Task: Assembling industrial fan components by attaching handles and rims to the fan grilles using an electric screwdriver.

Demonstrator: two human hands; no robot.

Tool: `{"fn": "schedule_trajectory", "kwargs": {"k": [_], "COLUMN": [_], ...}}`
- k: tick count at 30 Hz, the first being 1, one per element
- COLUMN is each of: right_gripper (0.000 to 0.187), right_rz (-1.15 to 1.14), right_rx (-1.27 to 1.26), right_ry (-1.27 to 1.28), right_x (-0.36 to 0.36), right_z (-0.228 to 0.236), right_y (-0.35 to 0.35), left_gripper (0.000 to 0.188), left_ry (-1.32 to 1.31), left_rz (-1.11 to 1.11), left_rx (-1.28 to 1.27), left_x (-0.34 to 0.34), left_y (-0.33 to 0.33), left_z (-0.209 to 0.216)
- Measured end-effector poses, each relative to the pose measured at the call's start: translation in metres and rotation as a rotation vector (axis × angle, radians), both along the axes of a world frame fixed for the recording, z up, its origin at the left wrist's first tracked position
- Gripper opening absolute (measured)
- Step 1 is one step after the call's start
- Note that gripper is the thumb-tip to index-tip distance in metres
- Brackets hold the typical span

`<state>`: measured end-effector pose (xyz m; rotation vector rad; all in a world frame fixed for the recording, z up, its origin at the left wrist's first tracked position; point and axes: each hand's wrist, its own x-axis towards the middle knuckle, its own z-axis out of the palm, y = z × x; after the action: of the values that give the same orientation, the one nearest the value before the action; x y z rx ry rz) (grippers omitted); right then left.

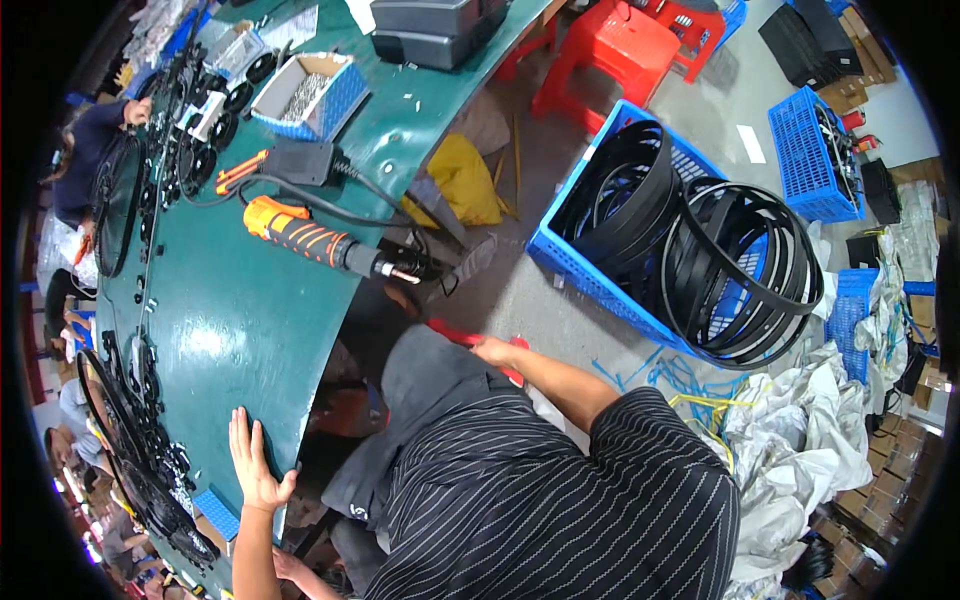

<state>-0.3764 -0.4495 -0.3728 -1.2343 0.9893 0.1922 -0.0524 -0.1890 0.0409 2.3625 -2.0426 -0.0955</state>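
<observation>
My left hand (258, 468) lies flat on the green tabletop (215, 350) near its edge, fingers stretched and holding nothing. Low at my right side, my right hand (493, 350) grips the edge of a red plastic stool (455, 334), most of which my body hides. An orange and black electric screwdriver (300, 233) rests farther along the table, its tip pointing past the edge and its cable running to a black adapter (300, 163). Beyond it stands a blue and white box (350, 92) of small metal parts. Neither hand touches these.
A blue crate (570, 255) full of black hoops (740, 270) stands on the floor at right, with white sacks (790, 430) nearer me. Red stools (610, 60) and a grey case (440, 30) are at the back. Black parts (135, 420) line the table's left side, where other people work.
</observation>
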Motion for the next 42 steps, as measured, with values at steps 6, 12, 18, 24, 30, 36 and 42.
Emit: {"fn": "schedule_trajectory", "kwargs": {"k": [6, 12, 18, 24, 30, 36, 42], "right_gripper": [0.032, 0.015, 0.040, 0.058, 0.059, 0.062, 0.054], "right_rz": [-0.140, -0.586, -0.294, -0.052, -0.011, -0.379, -0.727], "right_rx": [-0.200, -1.443, -1.592, -0.790, -1.227, -1.483, -2.109], "right_ry": [0.168, 0.038, 1.193, 1.284, 1.263, 1.272, 0.478], "right_x": [-0.078, -0.151, -0.250, -0.298, -0.299, -0.254, -0.136], "right_z": [0.054, 0.195, 0.331, 0.353, 0.363, 0.455, 0.540], "right_y": [-0.067, -0.175, -0.246, -0.238, -0.247, -0.267, -0.218], "left_gripper": [0.087, 0.084, 0.084, 0.082, 0.082, 0.080, 0.059], "left_ry": [-0.020, 0.089, 0.033, 0.047, 0.053, 0.063, 0.002], "left_rz": [-0.022, -0.029, 0.029, 0.087, 0.152, 0.102, 0.116], "left_rx": [0.016, -0.042, 0.016, -0.059, -0.089, -0.181, -0.277], "left_x": [-0.009, -0.016, -0.019, -0.017, -0.014, 0.002, 0.038], "left_y": [-0.003, -0.010, -0.007, 0.003, 0.021, 0.007, -0.049], "left_z": [0.003, 0.019, 0.032, 0.041, 0.038, 0.047, 0.074]}}
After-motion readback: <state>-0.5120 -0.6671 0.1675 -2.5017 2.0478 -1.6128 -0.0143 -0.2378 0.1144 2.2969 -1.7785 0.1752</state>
